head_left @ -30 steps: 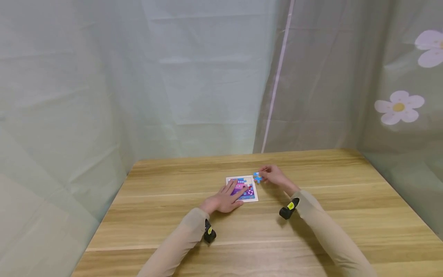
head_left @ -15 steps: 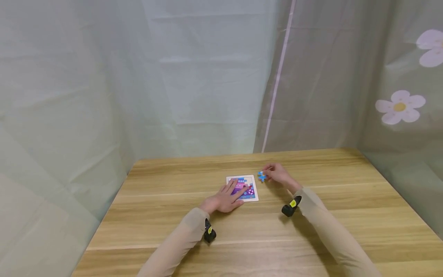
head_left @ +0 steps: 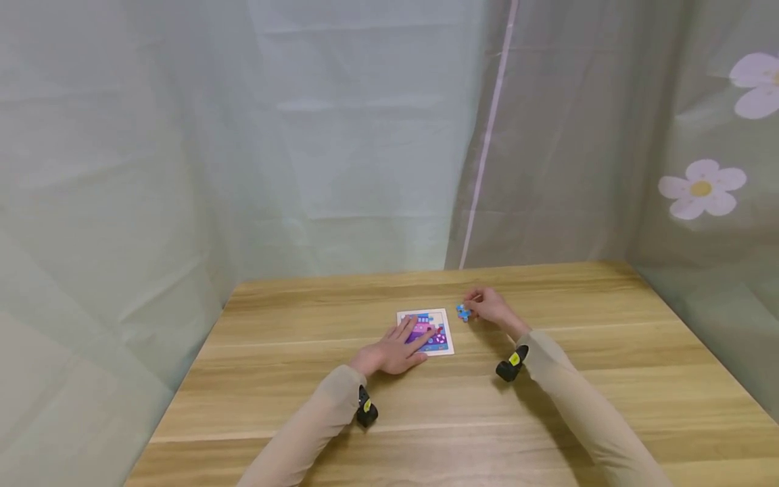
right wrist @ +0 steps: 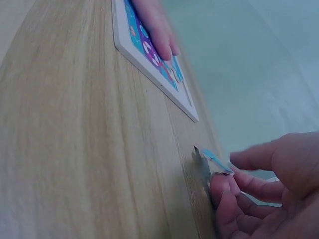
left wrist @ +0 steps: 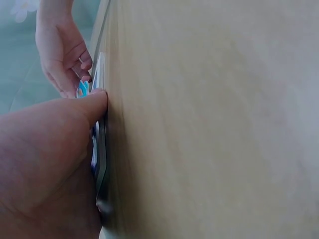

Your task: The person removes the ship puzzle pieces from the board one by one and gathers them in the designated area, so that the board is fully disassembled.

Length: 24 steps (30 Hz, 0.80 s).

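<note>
A white-framed jigsaw puzzle (head_left: 438, 317) lies on the table, its picture purple, pink and blue. The upper right of the picture shows a pale gap. Across the puzzle rests my left hand (head_left: 394, 350), fingers straight and spread, hiding its left part. Just right of the frame, my right hand (head_left: 490, 308) pinches a blue puzzle piece (head_left: 464, 313) between thumb and fingers. In the right wrist view that puzzle piece (right wrist: 218, 162) is tilted close to the tabletop, apart from the frame (right wrist: 154, 79). Whether it touches the table I cannot tell.
The wood-grain table (head_left: 341, 308) extends on all sides of the puzzle. Pale curtains (head_left: 365, 135) hang behind its far edge, with a flower-printed one (head_left: 701, 189) on the right. Each wrist wears a black camera, the right one (head_left: 511, 365) low over the table.
My right hand has moved slightly right, carrying the puzzle piece away from the frame's upper right corner. The piece has turned a little in the fingers. My left hand has stayed in place.
</note>
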Each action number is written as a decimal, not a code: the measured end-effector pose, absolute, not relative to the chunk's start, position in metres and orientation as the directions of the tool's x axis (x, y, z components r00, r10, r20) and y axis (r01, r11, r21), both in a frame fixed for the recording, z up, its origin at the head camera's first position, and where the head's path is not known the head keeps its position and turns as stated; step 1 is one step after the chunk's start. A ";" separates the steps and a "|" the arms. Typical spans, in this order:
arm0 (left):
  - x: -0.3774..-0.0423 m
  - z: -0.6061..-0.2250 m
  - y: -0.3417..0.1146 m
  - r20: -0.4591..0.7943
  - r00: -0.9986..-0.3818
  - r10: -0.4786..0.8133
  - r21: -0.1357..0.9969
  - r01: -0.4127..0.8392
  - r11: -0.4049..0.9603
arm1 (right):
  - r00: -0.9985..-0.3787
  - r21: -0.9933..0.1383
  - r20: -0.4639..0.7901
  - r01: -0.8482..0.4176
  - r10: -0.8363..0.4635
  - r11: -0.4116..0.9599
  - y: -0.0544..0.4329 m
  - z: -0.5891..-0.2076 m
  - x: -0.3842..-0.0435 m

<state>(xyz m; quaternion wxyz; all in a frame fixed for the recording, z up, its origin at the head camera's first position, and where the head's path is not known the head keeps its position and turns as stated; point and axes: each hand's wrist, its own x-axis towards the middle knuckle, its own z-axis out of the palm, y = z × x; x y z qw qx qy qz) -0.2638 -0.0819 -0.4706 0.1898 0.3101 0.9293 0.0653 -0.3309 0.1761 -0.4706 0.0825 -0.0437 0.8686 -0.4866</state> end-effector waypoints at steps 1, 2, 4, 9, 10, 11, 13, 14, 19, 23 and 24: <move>-0.264 -0.471 -0.082 -0.314 -0.732 0.605 0.241 0.554 0.796 | -0.982 -0.852 -0.091 -0.009 -0.166 0.523 0.177 -0.471 -0.330; -0.263 -0.472 -0.082 -0.313 -0.731 0.607 0.245 0.555 0.795 | -0.981 -0.848 -0.079 -0.028 -0.178 0.529 0.178 -0.471 -0.330; -0.263 -0.473 -0.082 -0.309 -0.729 0.611 0.258 0.554 0.792 | -0.976 -0.836 -0.036 -0.088 -0.213 0.542 0.180 -0.471 -0.328; -0.263 -0.478 -0.083 -0.283 -0.732 0.620 0.287 0.552 0.783 | -0.979 -0.782 -0.014 -0.117 -0.204 0.612 0.179 -0.471 -0.326; -0.263 -0.479 -0.083 -0.275 -0.732 0.623 0.292 0.554 0.780 | -0.982 -0.774 -0.030 -0.094 -0.184 0.626 0.179 -0.471 -0.327; -0.263 -0.479 -0.084 -0.266 -0.734 0.625 0.292 0.556 0.778 | -0.984 -0.764 -0.035 -0.087 -0.176 0.640 0.178 -0.471 -0.327; -0.264 -0.479 -0.084 -0.257 -0.733 0.630 0.290 0.564 0.773 | -0.985 -0.745 -0.041 -0.081 -0.167 0.662 0.177 -0.471 -0.327; -0.264 -0.479 -0.084 -0.254 -0.732 0.632 0.288 0.567 0.772 | -0.985 -0.736 -0.042 -0.081 -0.165 0.672 0.177 -0.471 -0.327; -0.264 -0.476 -0.085 -0.244 -0.735 0.632 0.293 0.566 0.771 | -0.986 -0.716 -0.041 -0.085 -0.164 0.693 0.176 -0.469 -0.326; -0.263 -0.474 -0.084 -0.241 -0.739 0.629 0.299 0.561 0.772 | -0.987 -0.724 -0.036 -0.084 -0.159 0.685 0.175 -0.467 -0.325; -0.263 -0.473 -0.084 -0.239 -0.739 0.630 0.297 0.562 0.772 | -0.987 -0.727 -0.035 -0.082 -0.157 0.682 0.175 -0.466 -0.326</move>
